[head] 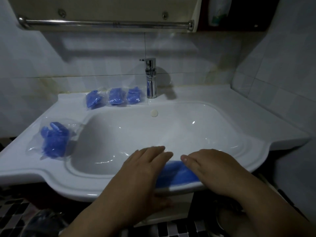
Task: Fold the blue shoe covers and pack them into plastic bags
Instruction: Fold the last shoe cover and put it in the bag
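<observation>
Both hands lie flat on 1 blue plastic shoe cover (177, 173) stretched along the front rim of the white ceramic sink (119, 190). Left hand (145, 170) and right hand (212, 166) press it with straight fingers (159, 149) held together. 3 clear plastic bags (115, 97) of blue covers sit beside the chrome faucet (151, 77). 1 more filled bag (53, 139) rests on the sink's left rim.

Glossy white glazed sink (222, 98), smooth throughout.
At sink's back, mirror-bright chromed metal faucet (151, 81); on sink's rear and left rim, clear crinkly plastic bags (53, 139); on front rim, thin matt blue shoe cover (177, 173); above sink, polished metal rail (106, 23).
</observation>
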Action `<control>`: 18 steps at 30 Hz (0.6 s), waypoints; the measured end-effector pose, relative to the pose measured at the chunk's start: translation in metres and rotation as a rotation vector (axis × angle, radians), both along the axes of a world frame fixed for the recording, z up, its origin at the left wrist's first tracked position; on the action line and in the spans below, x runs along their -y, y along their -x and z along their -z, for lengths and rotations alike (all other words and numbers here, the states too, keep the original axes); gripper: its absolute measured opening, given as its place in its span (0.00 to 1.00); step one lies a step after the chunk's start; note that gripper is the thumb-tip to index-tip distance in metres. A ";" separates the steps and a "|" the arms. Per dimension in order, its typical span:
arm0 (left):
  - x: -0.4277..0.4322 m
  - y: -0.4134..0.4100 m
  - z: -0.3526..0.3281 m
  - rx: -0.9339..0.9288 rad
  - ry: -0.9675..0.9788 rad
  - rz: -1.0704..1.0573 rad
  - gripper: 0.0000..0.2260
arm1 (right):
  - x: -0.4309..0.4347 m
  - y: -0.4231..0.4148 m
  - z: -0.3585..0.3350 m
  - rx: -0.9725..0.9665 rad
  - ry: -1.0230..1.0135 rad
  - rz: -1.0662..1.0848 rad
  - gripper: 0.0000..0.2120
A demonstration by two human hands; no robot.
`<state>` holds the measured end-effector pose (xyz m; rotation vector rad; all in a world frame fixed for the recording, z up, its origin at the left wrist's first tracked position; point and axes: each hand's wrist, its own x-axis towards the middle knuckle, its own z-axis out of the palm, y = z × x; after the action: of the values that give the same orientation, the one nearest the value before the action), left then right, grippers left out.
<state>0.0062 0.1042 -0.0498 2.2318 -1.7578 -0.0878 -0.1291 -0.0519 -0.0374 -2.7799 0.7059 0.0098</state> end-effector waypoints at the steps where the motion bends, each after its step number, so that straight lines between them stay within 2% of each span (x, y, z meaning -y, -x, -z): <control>1: -0.001 0.000 0.000 0.027 0.051 0.018 0.40 | -0.001 0.003 0.001 0.062 -0.056 0.015 0.19; 4: 0.000 0.001 -0.004 0.154 0.100 0.095 0.31 | -0.002 0.013 0.001 0.189 -0.145 -0.016 0.23; 7: 0.000 0.002 -0.006 0.108 0.177 0.169 0.18 | 0.004 0.021 0.003 0.257 -0.204 -0.069 0.31; 9: -0.001 0.005 -0.008 0.103 0.180 0.179 0.12 | 0.011 0.026 0.005 0.293 -0.237 -0.108 0.30; 13: -0.002 0.004 -0.010 0.110 0.141 0.158 0.13 | 0.017 0.038 -0.012 0.331 -0.135 -0.170 0.32; 18: -0.004 0.001 -0.011 0.045 0.136 0.132 0.09 | 0.018 0.038 -0.010 0.310 -0.061 -0.251 0.24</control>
<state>0.0056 0.1086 -0.0390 2.0368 -1.8745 0.0527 -0.1667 -0.0697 -0.0273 -2.7046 0.2747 -0.3355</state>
